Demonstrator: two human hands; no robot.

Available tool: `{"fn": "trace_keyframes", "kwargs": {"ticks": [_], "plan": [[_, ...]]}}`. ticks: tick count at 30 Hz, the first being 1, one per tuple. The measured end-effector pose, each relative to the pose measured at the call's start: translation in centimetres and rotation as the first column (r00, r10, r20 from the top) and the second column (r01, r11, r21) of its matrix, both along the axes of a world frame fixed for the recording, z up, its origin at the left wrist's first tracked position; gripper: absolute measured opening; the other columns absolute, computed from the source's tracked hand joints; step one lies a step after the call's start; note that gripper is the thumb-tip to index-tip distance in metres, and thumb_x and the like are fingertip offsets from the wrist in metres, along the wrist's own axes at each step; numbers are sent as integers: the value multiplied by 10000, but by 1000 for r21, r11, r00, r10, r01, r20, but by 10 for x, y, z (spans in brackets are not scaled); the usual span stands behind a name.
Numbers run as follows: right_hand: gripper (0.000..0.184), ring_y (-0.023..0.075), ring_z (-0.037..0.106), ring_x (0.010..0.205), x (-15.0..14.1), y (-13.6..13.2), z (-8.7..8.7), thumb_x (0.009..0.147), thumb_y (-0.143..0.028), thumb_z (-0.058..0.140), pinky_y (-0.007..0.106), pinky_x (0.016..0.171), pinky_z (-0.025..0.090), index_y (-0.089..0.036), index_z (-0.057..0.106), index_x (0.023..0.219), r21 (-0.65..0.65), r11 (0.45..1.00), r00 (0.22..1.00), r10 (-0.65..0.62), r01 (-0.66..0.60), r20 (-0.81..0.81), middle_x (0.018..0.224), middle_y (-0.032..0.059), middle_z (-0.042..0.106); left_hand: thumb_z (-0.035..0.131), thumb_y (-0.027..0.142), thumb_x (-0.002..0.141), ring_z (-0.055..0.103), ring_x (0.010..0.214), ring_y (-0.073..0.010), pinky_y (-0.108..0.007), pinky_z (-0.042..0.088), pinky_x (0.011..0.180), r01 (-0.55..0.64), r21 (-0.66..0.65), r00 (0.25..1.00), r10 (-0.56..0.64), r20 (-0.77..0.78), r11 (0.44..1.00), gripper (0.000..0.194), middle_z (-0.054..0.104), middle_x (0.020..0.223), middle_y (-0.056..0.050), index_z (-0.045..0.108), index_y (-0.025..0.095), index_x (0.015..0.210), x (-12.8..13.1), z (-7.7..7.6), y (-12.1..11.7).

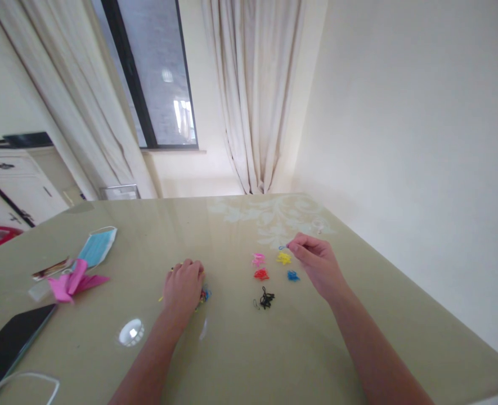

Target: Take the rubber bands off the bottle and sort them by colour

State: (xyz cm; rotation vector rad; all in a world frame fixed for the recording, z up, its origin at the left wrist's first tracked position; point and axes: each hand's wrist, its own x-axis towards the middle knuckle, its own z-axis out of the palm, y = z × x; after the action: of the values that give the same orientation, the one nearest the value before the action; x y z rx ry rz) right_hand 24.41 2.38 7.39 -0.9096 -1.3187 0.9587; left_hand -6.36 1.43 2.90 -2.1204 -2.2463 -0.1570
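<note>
In the head view my right hand [316, 261] is raised at the right, thumb and forefinger pinching a small blue rubber band [282, 247]. Just below and left of those fingertips lies a yellow pile of rubber bands [283, 258]. A blue pile [293, 275], a pink pile [258, 259], a red pile [261, 274] and a black pile [267, 298] sit close by, apart from one another. My left hand [184, 284] rests with fingers curled over a mixed heap of coloured rubber bands [205, 293], mostly covering it; its fingertips are hidden.
On the left of the glossy table [232, 360] lie a blue face mask [98, 247], a folded pink paper shape [75, 280], a dark flat device [16, 343] and a white cable [33, 374]. A bright light reflection shows near my left forearm. A wall borders the right side.
</note>
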Motion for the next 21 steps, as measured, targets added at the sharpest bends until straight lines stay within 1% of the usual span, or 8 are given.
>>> {"fn": "trace_keyframes", "kwargs": {"ticks": [4,7,8,10,13,15,18,21], "plan": [[269,144,488,639,6,0,4,778,-472,824,285,588,390,-216,745,757,-23,1000,999,13,-12,52,710,5,616,439,230,984,674,1054,-307,-404,473,869,-15,23,999,14,29,1000,288,735,1076,-108,725,207,999,2,5,-1],[278,145,507,633,20,5,5,790,-480,797,283,574,378,-203,778,790,-65,998,962,30,-13,272,720,13,644,443,242,975,675,1058,-315,-409,484,871,-17,74,995,9,100,997,299,742,1091,-104,736,215,1024,1,6,0],[285,144,507,622,26,7,3,796,-480,781,284,570,373,-195,788,791,-84,996,929,42,-12,368,702,13,646,457,251,967,678,1053,-314,-406,487,873,-14,88,992,3,125,996,291,745,1095,-101,741,220,1019,0,5,1],[282,143,499,583,38,13,-1,807,-458,748,287,561,360,-183,800,764,-133,991,822,79,-4,564,634,9,633,490,260,947,687,1035,-305,-391,492,877,-10,105,985,-8,172,994,265,756,1091,-95,749,227,993,-2,5,2],[216,154,521,557,49,20,-10,797,-353,727,292,561,358,-187,800,680,-175,981,593,89,89,800,561,11,627,511,271,935,713,988,-287,-365,499,852,-28,88,969,5,247,996,242,782,1026,-85,745,233,978,-2,5,4],[192,165,560,568,50,22,-15,788,-290,718,291,574,373,-194,796,640,-172,970,468,73,173,881,561,23,652,510,290,943,729,954,-281,-358,501,829,-54,59,961,36,275,997,241,794,985,-77,741,238,989,-1,6,4],[188,175,609,599,46,24,-19,798,-263,699,282,592,393,-200,807,658,-165,956,383,61,242,922,604,41,699,505,316,959,736,949,-285,-355,501,813,-99,33,958,86,274,995,248,803,997,-65,737,246,1013,1,9,3],[181,175,628,608,44,25,-22,806,-274,699,272,586,396,-202,816,687,-175,943,365,63,282,929,631,49,717,500,333,967,736,963,-291,-352,504,796,-131,22,952,120,283,991,249,804,1026,-53,728,258,1036,1,9,3]]}}
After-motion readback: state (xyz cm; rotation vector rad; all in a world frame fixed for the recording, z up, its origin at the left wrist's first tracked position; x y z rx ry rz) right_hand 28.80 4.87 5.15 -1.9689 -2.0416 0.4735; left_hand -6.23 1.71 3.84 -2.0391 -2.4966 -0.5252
